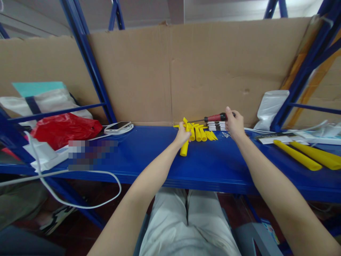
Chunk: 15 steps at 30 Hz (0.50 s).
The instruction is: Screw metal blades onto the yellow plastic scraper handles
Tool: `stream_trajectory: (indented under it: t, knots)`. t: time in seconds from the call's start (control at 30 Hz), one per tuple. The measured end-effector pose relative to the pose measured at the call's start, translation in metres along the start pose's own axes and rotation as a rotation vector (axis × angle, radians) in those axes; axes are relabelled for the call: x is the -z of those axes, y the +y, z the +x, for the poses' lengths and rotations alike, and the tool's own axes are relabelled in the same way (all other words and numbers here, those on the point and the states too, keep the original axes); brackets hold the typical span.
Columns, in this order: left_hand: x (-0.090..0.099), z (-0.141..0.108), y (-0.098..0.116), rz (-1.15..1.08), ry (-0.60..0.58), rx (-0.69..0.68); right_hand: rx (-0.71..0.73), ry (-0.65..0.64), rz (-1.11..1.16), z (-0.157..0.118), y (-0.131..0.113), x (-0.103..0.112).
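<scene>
My left hand (182,135) is closed around a yellow tapered tube (183,149), its wide open end toward me and its narrow end pointing at the cardboard. My right hand (234,123) grips the red and black handle of a screwdriver (214,117). The shaft runs left, nearly level, to the upper part of the yellow tube; whether the tip touches it I cannot tell. Just right of my left hand lie several more yellow tubes (198,133) and small flat yellow pointed pieces (211,135). White sticks with black bands (216,126) and tiny silvery pieces (226,134) lie below the screwdriver.
Everything lies on a blue shelf (144,156) backed by a cardboard sheet (213,71). Long yellow pieces (298,155) and a white pouch (270,108) are right. A phone (120,126), red bag (64,129) and looping white cable (117,186) are left. Another person's shoe (57,218) shows below.
</scene>
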<state>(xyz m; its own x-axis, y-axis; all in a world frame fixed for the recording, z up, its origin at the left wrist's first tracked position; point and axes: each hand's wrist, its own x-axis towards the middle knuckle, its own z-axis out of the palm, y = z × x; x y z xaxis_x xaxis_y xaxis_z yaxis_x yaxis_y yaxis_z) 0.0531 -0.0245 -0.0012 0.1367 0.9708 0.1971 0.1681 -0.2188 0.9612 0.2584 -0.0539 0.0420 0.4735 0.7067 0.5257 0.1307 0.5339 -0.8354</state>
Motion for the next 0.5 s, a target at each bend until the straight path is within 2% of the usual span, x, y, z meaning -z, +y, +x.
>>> stream_trajectory:
  t: [0.13, 0.37, 0.5]
  knots:
    - [0.0002, -0.0014, 0.0027, 0.01, -0.004, -0.022, -0.018, 0.029, 0.048, 0.0006, -0.001, -0.0016]
    - [-0.0005, -0.0019, 0.0021, 0.038, -0.017, -0.037, 0.094, 0.093, -0.045, 0.0064, 0.006, 0.0015]
    - [-0.0007, -0.0017, 0.002, 0.054, -0.022, -0.044, 0.024, 0.098, 0.009, 0.0074, 0.0076, -0.0009]
